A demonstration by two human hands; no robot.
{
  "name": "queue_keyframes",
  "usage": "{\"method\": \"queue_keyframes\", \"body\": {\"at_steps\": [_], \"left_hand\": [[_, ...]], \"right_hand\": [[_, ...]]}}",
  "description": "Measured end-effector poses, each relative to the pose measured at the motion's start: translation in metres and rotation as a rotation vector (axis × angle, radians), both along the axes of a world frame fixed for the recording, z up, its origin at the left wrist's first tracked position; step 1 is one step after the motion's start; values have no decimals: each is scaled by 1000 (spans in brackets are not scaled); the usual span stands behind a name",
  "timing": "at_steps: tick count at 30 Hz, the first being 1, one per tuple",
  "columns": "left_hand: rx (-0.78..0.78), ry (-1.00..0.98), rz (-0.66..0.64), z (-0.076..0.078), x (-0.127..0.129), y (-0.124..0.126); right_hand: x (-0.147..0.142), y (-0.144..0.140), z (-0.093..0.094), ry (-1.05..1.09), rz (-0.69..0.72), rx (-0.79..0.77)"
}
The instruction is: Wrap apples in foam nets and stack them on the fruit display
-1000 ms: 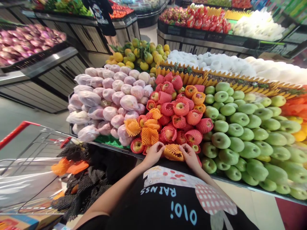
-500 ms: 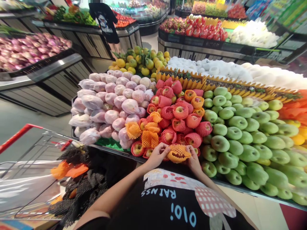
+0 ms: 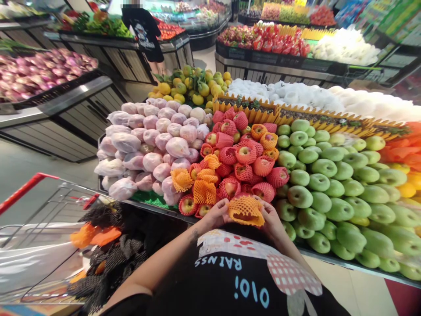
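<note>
Both hands' grip on orange net sleeve (apple inside) — cart alongside

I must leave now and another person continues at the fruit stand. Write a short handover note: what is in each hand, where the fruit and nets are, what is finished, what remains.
Left hand: grips the left edge of the orange foam net.
Right hand: grips the right edge of the same net, held just above the display's front edge.
The net looks stretched open; a dark red fruit shows inside it.
Netted apples: stacked directly behind the hands, in red and orange nets. Green apples lie to the right, bagged pink fruit to the left.
Spare nets, black and orange, lie in the cart at left.
Done: most of the stack is netted.
Left: finish this net; a few front apples show only partly covered.
</note>
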State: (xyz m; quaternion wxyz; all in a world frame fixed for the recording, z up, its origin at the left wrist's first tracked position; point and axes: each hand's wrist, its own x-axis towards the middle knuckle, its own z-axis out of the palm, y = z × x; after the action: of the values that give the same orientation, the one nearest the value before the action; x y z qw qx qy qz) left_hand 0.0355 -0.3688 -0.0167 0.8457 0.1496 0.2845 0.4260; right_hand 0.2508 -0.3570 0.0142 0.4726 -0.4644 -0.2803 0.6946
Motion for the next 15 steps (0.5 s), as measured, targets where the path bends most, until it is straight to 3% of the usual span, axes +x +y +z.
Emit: {"method": "queue_keyframes", "body": {"at_steps": [6, 12, 15], "left_hand": [[-30, 45, 41, -6, 6, 3], [-94, 53, 73, -19, 4, 3], [-58, 35, 54, -15, 3, 3]], "right_hand": [[4, -6, 22, -23, -4, 27], [9, -11, 23, -8, 322, 73], [10, -4, 20, -36, 369, 92]]}}
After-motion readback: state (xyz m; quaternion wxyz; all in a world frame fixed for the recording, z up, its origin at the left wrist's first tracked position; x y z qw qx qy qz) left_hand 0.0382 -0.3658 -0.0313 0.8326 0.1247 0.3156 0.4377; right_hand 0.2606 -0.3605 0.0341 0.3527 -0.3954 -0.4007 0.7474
